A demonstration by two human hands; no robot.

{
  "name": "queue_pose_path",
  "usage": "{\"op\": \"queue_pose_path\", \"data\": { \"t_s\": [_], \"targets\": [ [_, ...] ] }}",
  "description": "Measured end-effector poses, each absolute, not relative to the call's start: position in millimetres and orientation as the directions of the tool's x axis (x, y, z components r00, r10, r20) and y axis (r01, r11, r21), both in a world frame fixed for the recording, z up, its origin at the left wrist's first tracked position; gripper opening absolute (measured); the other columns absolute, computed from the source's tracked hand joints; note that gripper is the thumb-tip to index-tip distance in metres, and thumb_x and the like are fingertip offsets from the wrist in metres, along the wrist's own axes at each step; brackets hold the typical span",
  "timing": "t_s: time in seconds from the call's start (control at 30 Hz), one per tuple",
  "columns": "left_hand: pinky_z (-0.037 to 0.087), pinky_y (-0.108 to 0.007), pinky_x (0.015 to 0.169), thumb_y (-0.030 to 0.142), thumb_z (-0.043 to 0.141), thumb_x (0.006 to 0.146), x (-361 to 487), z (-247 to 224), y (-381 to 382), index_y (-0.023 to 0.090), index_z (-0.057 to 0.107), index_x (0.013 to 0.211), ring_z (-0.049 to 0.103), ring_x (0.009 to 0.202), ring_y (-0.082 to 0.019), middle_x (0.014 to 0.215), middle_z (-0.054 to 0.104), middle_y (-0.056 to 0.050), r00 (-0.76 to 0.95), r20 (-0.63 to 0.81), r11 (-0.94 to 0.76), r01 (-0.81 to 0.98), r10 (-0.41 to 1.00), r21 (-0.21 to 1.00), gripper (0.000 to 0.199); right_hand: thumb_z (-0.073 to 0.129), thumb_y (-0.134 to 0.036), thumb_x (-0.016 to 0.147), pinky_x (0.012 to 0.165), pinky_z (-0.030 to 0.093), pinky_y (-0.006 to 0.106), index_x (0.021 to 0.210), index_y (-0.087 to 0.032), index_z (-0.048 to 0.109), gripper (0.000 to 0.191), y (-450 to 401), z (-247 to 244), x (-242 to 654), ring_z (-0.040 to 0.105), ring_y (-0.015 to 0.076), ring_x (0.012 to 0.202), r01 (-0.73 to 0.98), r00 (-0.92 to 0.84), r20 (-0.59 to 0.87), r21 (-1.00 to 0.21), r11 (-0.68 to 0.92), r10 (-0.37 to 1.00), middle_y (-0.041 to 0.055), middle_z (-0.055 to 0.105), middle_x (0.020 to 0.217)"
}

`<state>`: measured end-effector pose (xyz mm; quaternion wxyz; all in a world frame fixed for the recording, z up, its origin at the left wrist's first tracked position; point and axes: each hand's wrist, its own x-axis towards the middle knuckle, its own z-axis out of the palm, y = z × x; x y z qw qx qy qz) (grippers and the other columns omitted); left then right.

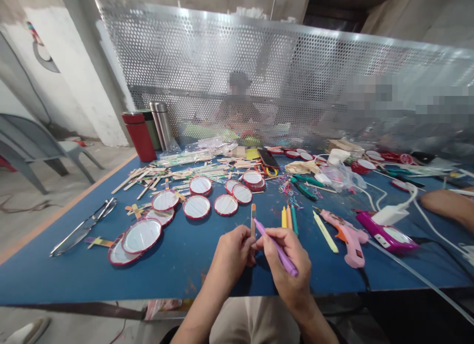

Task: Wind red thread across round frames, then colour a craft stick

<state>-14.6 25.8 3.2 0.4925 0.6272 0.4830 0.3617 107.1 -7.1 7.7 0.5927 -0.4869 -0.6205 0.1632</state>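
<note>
Fingers of the left hand [231, 250] are pinching a thin wooden craft stick [253, 223] with an orange upper end, holding it upright, while fingers of the right hand [285, 262] are clamped on a slim purple stick [276, 247], which is slanting up to finish just beside the wooden one. Both hands are hovering over the near edge of a long blue table [166, 270].

Just ahead of the hands, short yellow, orange and green sticks [289, 218] are lying side by side, with a pale yellow stick [325, 231] and a pink glue gun [346, 235] to the right. Beyond the gun, a magenta appliance [387, 235] is sitting with a white plug adapter [390, 214] resting on it. Round white discs with red rims [141, 236] are spreading across the left side, some overlapping, beside a heap of flat wooden sticks [148, 178]. Long steel scissors [83, 227] are lying near the left edge, and green-handled pliers [303, 188] are lying further ahead.

A co-worker's forearm [450, 208] is resting at the right edge of the table. A red flask [138, 136] and a steel flask [162, 124] are standing at the far end, against a perforated metal screen [222, 52], and blurred people are showing through it.
</note>
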Motion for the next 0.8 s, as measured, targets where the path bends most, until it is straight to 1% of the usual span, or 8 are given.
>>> {"op": "queue_pose_path", "data": {
  "t_s": [0.2, 0.4, 0.63, 0.8],
  "targets": [
    [0.042, -0.022, 0.048, 0.028, 0.043, 0.081, -15.1, 1.6, 26.4, 0.023, 0.043, 0.065, 0.055, 0.044, -0.013, 0.048, 0.054, 0.004, 0.279, -0.012, -0.063, 0.258, 0.96, 0.964, 0.017, 0.055, -0.023, 0.087, 0.057, 0.055, 0.022, 0.091, -0.019, 0.059, 0.006, -6.3, 10.7, 106.1, 0.068, 0.0136, 0.061, 0.414, 0.161, 0.561, -0.785, 0.461, 0.812, 0.0009, 0.07, 0.071],
    [0.041, -0.022, 0.047, 0.028, 0.042, 0.081, -14.1, 1.1, 26.7, 0.023, 0.042, 0.065, 0.055, 0.043, -0.014, 0.046, 0.052, 0.005, 0.272, -0.039, -0.035, 0.263, 0.961, 0.964, 0.017, 0.055, -0.023, 0.088, 0.056, 0.055, 0.021, 0.09, -0.019, 0.058, 0.006, -7.0, 8.0, 106.6, 0.068, 0.0134, 0.06, 0.389, 0.214, 0.549, -0.807, 0.445, 0.808, 0.0007, 0.069, 0.07],
    [0.041, -0.021, 0.047, 0.028, 0.042, 0.08, -14.7, -0.3, 27.2, 0.023, 0.041, 0.064, 0.055, 0.044, -0.013, 0.047, 0.053, 0.005, 0.273, -0.022, -0.05, 0.256, 0.962, 0.965, 0.017, 0.056, -0.021, 0.087, 0.059, 0.055, 0.021, 0.092, -0.019, 0.058, 0.005, -6.1, 6.9, 107.0, 0.069, 0.014, 0.064, 0.385, 0.16, 0.559, -0.794, 0.47, 0.814, 0.0012, 0.071, 0.073],
    [0.041, -0.022, 0.047, 0.029, 0.042, 0.081, -14.0, -0.6, 27.1, 0.023, 0.042, 0.065, 0.056, 0.044, -0.014, 0.047, 0.053, 0.004, 0.27, -0.035, -0.038, 0.26, 0.962, 0.965, 0.017, 0.056, -0.021, 0.087, 0.058, 0.055, 0.02, 0.092, -0.019, 0.058, 0.005, -6.6, 5.5, 107.2, 0.068, 0.0137, 0.063, 0.373, 0.202, 0.563, -0.8, 0.469, 0.801, 0.0011, 0.07, 0.073]
  ]
}}
